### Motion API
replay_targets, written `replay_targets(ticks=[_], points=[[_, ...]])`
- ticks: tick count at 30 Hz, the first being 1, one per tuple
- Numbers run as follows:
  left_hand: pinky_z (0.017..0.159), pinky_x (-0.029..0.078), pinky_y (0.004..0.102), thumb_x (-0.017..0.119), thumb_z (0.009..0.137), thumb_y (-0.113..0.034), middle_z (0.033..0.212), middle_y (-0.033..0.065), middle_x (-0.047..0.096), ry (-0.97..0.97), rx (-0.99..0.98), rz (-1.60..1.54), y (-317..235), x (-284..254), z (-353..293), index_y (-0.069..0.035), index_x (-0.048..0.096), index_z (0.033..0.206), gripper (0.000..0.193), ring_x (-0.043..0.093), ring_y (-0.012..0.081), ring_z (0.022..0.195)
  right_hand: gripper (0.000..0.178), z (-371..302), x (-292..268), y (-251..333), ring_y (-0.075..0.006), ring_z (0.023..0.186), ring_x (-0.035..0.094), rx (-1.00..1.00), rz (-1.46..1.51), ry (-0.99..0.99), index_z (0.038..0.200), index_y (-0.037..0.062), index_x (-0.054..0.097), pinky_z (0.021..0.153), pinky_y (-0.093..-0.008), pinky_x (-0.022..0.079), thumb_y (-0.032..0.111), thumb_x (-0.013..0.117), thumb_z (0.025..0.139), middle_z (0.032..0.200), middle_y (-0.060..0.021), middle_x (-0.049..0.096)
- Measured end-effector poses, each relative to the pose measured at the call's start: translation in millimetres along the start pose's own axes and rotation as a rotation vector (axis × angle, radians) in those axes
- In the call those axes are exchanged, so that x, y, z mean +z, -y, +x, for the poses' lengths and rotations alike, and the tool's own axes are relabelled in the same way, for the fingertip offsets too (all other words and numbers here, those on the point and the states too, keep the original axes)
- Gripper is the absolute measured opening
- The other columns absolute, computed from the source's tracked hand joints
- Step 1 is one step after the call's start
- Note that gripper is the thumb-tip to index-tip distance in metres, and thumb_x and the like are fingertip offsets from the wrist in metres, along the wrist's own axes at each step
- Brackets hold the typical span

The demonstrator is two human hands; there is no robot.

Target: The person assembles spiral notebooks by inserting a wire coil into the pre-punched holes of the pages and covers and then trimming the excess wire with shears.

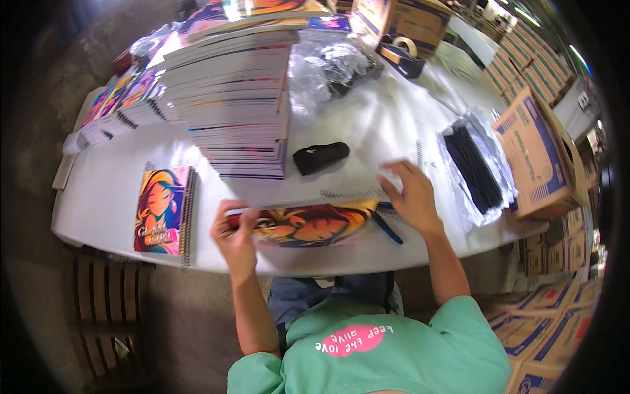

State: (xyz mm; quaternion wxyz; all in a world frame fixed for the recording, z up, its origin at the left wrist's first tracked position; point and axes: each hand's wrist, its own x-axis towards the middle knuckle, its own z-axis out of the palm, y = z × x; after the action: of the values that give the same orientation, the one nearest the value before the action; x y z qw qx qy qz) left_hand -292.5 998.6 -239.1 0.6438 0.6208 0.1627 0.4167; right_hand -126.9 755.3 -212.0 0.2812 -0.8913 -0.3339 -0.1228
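My left hand (235,231) is closed on the left end of a notebook (312,223) with a colourful illustrated cover. The notebook stands tilted near the table's front edge, its cover toward me. A thin spiral binding coil (351,194) runs along its far upper side. My right hand (415,197) hovers beyond the notebook's right end, fingers apart and slightly blurred, with nothing visible in them. Below it, a tool with a dark blue handle (388,227) lies against the notebook's right end; its other parts are hidden. A finished-looking spiral notebook (161,210) lies flat at the left.
A tall stack of unbound books (239,98) rises behind my left hand. Beyond my hands lies a black rounded object (321,158). Black rods in clear plastic (474,167) lie right, beside an open carton (535,154). Crumpled plastic (328,72) and a tape dispenser (403,58) sit farther back.
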Motion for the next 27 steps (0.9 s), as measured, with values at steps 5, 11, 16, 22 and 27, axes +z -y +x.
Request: replay_targets(ticks=[5, 11, 16, 22, 27], points=[[0.070, 0.045, 0.0217, 0.068, 0.085, -0.011, 0.085, 0.0035, 0.056, -0.131, 0.022, -0.079, -12, 11, -16, 0.004, 0.061, 0.087, 0.016, 0.054, 0.0091, 0.077, 0.025, -92, 15, 4, -0.0290, 0.088, 0.056, 0.050, -0.342, 0.021, 0.093, 0.0058, 0.059, 0.073, -0.0411, 0.044, 0.027, 0.064, 0.082, 0.089, -0.0106, 0.056], [0.075, 0.046, 0.0238, 0.065, 0.085, -0.004, 0.093, 0.0079, 0.056, -0.123, 0.262, 0.109, -15, 38, -26, 0.006, 0.063, 0.101, 0.019, 0.057, 0.0142, 0.084, 0.022, -73, 39, -30, -0.0330, 0.088, 0.053, 0.113, 0.026, -0.076, 0.092, 0.0034, 0.056, 0.075, -0.0420, 0.042, 0.025, 0.056, 0.089, 0.089, -0.0123, 0.053], [0.066, 0.046, 0.0228, 0.069, 0.082, -0.005, 0.085, 0.0081, 0.061, -0.165, 0.348, 0.214, -8, 40, -23, 0.002, 0.068, 0.097, 0.017, 0.058, 0.0133, 0.074, 0.028, -29, 4, -55, -0.0315, 0.079, 0.054, 0.291, 0.257, -0.073, 0.092, 0.0007, 0.055, 0.072, -0.0390, 0.042, 0.028, 0.048, 0.096, 0.077, -0.0154, 0.053], [0.061, 0.044, 0.0220, 0.069, 0.082, -0.006, 0.082, 0.0071, 0.062, -0.168, 0.380, 0.203, -8, 42, -20, 0.000, 0.068, 0.100, 0.019, 0.056, 0.0107, 0.069, 0.037, -14, -21, -83, -0.0113, 0.081, 0.053, 0.810, 1.132, 0.273, 0.092, 0.0089, 0.059, 0.070, -0.0298, 0.043, 0.044, 0.047, 0.095, 0.089, -0.0017, 0.061], [0.060, 0.044, 0.0206, 0.070, 0.082, -0.005, 0.083, 0.0065, 0.062, -0.235, 0.376, 0.124, -1, 46, -20, 0.001, 0.064, 0.107, 0.026, 0.053, 0.0074, 0.066, 0.041, -26, -24, -42, -0.0200, 0.111, 0.052, 0.600, 1.388, 0.164, 0.105, 0.0084, 0.056, 0.083, -0.0380, 0.046, 0.047, 0.046, 0.094, 0.123, -0.0122, 0.054]])
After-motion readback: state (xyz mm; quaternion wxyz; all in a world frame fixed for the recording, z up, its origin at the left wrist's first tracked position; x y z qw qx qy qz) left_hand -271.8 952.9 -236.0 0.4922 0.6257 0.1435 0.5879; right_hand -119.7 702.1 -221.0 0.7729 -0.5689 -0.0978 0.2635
